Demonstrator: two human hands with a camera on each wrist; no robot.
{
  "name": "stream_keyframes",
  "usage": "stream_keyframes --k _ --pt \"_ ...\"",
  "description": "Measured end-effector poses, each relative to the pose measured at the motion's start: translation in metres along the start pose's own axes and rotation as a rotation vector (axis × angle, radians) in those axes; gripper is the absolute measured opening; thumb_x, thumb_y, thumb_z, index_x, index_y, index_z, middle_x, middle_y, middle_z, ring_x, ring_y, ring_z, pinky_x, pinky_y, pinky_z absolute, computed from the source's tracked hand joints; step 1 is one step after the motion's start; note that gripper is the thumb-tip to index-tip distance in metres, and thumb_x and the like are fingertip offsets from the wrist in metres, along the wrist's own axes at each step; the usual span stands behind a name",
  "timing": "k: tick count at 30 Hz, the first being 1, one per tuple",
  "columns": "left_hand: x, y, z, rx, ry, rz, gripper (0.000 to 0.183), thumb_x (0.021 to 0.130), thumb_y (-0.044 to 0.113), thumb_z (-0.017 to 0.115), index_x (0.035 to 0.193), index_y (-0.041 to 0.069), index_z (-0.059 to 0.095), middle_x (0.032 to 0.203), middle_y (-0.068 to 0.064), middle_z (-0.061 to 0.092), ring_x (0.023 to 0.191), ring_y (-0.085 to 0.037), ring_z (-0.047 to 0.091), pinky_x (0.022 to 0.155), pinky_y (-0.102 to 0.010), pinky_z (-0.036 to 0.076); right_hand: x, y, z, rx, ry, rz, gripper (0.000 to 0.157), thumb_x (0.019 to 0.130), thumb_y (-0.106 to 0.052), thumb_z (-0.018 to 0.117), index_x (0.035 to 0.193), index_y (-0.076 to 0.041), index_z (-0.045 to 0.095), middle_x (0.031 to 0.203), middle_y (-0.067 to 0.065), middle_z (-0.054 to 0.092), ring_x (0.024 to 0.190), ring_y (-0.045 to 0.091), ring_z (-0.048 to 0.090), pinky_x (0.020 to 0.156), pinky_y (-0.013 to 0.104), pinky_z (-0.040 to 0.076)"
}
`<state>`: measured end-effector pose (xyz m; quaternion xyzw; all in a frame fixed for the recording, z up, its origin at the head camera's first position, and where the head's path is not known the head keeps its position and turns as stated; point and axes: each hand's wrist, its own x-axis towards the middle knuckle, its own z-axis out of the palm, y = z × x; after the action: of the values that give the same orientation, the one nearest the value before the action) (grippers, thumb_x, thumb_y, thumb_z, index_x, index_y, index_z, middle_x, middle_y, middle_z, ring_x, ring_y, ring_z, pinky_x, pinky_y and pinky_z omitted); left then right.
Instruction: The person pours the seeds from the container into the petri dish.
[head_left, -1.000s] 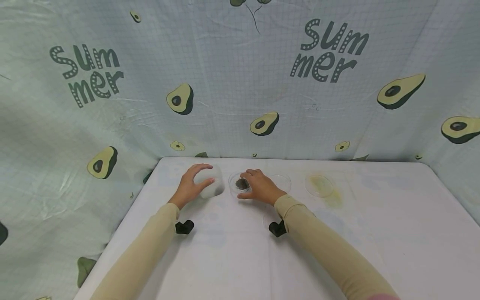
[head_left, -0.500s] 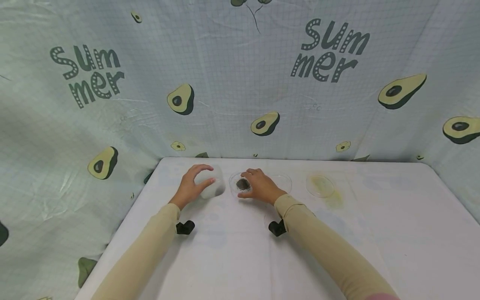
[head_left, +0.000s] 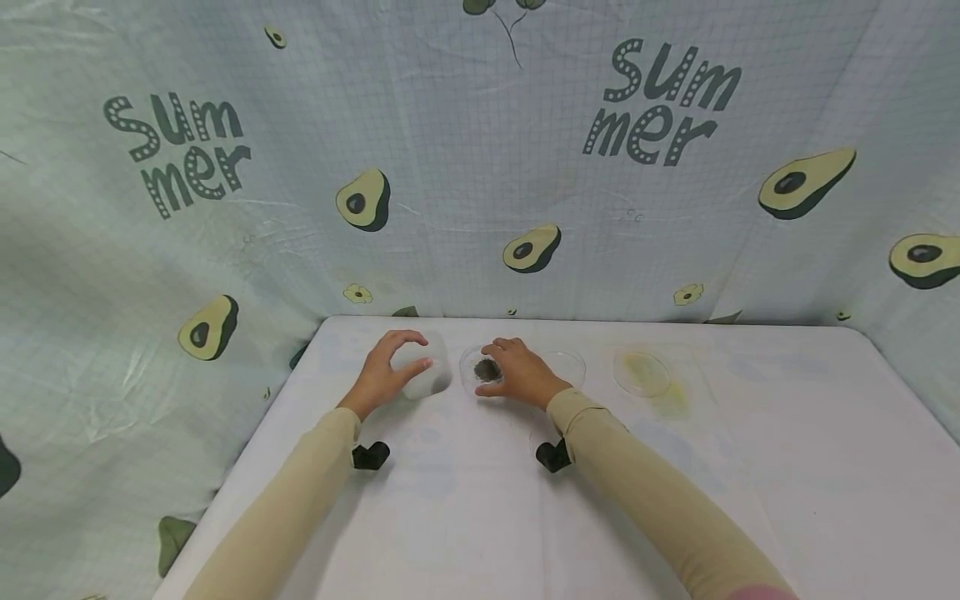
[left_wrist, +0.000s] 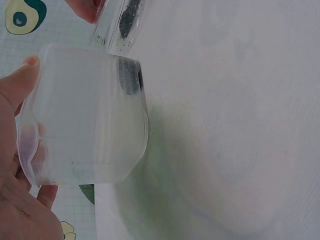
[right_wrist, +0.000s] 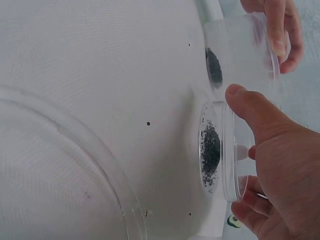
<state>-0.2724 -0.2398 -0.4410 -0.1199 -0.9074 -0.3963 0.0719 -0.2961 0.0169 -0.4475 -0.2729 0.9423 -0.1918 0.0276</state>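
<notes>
Clear dish (right_wrist: 229, 150), dark grains (right_wrist: 211, 150) within, on worktop (head_left: 465, 517); right hand (head_left: 522, 375), fingers curled round its edge; tub (left_wrist: 80, 115) left of dish; left hand (head_left: 378, 373), fingers curled round it; grips unchanged, handling apparently paused

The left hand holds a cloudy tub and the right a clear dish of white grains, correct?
No, the grains are dark, as the right wrist view shows. The left hand does hold the tub, the right hand the dish.
</notes>
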Motion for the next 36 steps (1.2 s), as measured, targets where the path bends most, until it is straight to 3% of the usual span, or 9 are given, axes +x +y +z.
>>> stream_keyframes --k 27,36 --pt "0.001 -0.002 0.0 0.01 -0.017 0.013 0.035 0.091 0.034 0.066 0.119 0.014 0.059 0.134 -0.006 0.048 0.132 -0.026 0.041 0.113 -0.054 0.03 0.009 0.002 0.002 0.013 -0.005 0.021 0.071 0.08 -0.046 0.075 0.137 -0.011 0.052 0.148 0.014 0.045 0.137 0.032 0.041 0.112 0.045 0.038" --pt "0.002 -0.004 0.0 0.006 -0.032 -0.01 0.038 0.091 0.036 0.066 0.121 0.014 0.059 0.136 -0.005 0.046 0.134 -0.025 0.039 0.114 -0.054 0.029 0.011 0.002 0.003 0.006 -0.01 0.022 0.071 0.081 -0.046 0.075 0.138 -0.01 0.051 0.148 0.014 0.045 0.137 0.031 0.041 0.112 0.045 0.038"
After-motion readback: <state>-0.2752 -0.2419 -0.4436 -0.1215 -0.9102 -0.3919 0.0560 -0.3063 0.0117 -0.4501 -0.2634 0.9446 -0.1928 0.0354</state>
